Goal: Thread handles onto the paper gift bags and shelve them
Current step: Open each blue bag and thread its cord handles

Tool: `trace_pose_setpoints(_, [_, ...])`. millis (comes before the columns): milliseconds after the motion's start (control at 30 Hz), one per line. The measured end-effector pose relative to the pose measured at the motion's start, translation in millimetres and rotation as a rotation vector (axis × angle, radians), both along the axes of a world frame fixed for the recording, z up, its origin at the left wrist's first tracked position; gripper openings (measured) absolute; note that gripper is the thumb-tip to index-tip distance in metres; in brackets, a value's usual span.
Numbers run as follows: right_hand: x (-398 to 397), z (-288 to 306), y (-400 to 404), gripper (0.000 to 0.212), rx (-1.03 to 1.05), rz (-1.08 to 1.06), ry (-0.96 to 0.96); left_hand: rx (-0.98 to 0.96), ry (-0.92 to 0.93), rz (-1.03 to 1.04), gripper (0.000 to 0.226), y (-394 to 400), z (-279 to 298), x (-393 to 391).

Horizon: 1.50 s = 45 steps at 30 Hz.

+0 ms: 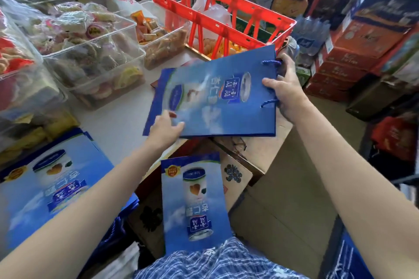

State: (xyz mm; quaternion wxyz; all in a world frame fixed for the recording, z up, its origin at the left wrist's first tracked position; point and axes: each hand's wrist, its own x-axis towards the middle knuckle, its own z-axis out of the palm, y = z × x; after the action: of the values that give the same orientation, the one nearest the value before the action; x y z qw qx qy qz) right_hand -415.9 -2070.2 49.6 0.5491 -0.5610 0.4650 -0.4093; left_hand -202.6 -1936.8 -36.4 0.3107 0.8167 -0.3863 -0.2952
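A flat blue paper gift bag (215, 97) with a printed can picture is held in the air over the table edge. My left hand (164, 128) grips its lower left corner. My right hand (286, 90) holds its top edge, where blue cord handle ends (271, 63) poke through the holes. Another flat blue bag (195, 199) lies against my lap. A stack of the same bags (45, 188) lies on the white table (118, 124) at the left.
Clear plastic tubs of wrapped snacks (90, 52) fill the table's left and back. A red plastic crate (224, 18) stands behind the held bag. Cardboard boxes (283, 188) sit below on the right. Stacked red cartons (351, 52) line the right side.
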Motion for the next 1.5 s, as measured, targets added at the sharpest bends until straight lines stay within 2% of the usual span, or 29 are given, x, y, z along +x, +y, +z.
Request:
trace_pose_setpoints(67, [4.9, -12.6, 13.2, 0.073, 0.103, -0.039, -0.123, 0.088, 0.119, 0.092, 0.056, 8.5, 2.8, -13.4])
trace_pose_setpoints(133, [15.3, -29.7, 26.5, 0.075, 0.18, -0.058, -0.175, 0.067, 0.477, 0.246, 0.069, 18.9, 9.2, -23.6])
trace_pose_setpoints(200, [29.6, -44.2, 42.1, 0.076, 0.23, -0.039, -0.213, -0.045, 0.946, 0.362, 0.062, 27.4, 14.6, -27.4])
trace_pose_setpoints(233, [36.8, -53.4, 51.2, 0.079, 0.25, -0.01, -0.227, -0.126, 1.125, 0.402, 0.054, 30.7, 15.7, -30.8])
trace_pose_setpoints(267, [41.5, -62.9, 60.4, 0.084, 0.264, 0.027, -0.223, -0.196, 1.199, 0.433, 0.046, 34.0, 13.0, -34.0])
trace_pose_setpoints(333, [44.8, -78.9, 71.5, 0.088, 0.289, 0.073, -0.16, -0.284, 1.084, 0.474, 0.047, 42.6, 8.0, -35.6])
trace_pose_setpoints(433, [32.2, -82.0, 65.8, 0.089, 0.48, 0.116, 0.011, -0.347, 0.849, 0.423, 0.084, 65.9, 5.0, -20.0])
trace_pose_setpoints(467, [26.5, -82.9, 63.4, 0.09, 0.533, 0.142, 0.061, -0.367, 0.802, 0.352, 0.089, 78.9, 6.2, -13.2])
trace_pose_setpoints(500, [23.9, -83.5, 61.6, 0.083, 0.544, 0.212, 0.107, -0.367, 0.737, 0.276, 0.087, 92.9, 9.4, -5.2])
trace_pose_setpoints(567, [33.9, -80.4, 72.1, 0.047, 0.493, 0.445, 0.142, -0.343, 0.53, 0.173, 0.079, 120.5, 10.5, 11.9])
trace_pose_setpoints(600, [45.1, -79.7, 81.5, 0.035, 0.465, 0.546, 0.142, -0.343, 0.397, 0.177, 0.077, 133.3, 8.8, 20.5])
trace_pose_setpoints(667, [76.7, -83.1, 99.5, 0.039, 0.393, 0.625, 0.141, -0.36, 0.187, 0.362, 0.081, 155.6, 0.0, 38.0])
trace_pose_setpoints(733, [110.4, -86.3, 119.1, 0.045, 0.259, 0.587, 0.217, -0.356, 0.178, 0.651, 0.08, 177.7, -7.8, 50.8])
trace_pose_setpoints(767, [126.7, -89.8, 127.7, 0.046, 0.181, 0.574, 0.271, -0.337, 0.202, 0.72, 0.08, 189.4, -10.2, 54.9])
trace_pose_setpoints(900, [179.9, -101.4, 158.1, 0.05, -0.031, 0.707, 0.446, -0.288, 0.362, 0.75, 0.083, 242.1, -31.0, 67.2])
trace_pose_setpoints(1133, [250.9, -134.8, 202.1, 0.085, 0.093, 0.984, 0.554, -0.182, 0.333, 0.824, 0.078, 303.6, -77.1, 107.6])
trace_pose_setpoints(1300, [242.0, -164.3, 204.2, 0.077, 0.226, 1.022, 0.688, 0.01, 0.336, 0.692, 0.089, 294.3, -102.7, 111.6])
trace_pose_setpoints(1433, [232.6, -181.2, 209.2, 0.088, 0.123, 1.059, 0.675, 0.109, 0.259, 0.565, 0.091, 292.3, -112.4, 122.7])
trace_pose_setpoints(1500, [228.5, -186.4, 207.9, 0.09, 0.018, 1.136, 0.734, 0.192, 0.195, 0.495, 0.096, 294.7, -114.1, 130.6])
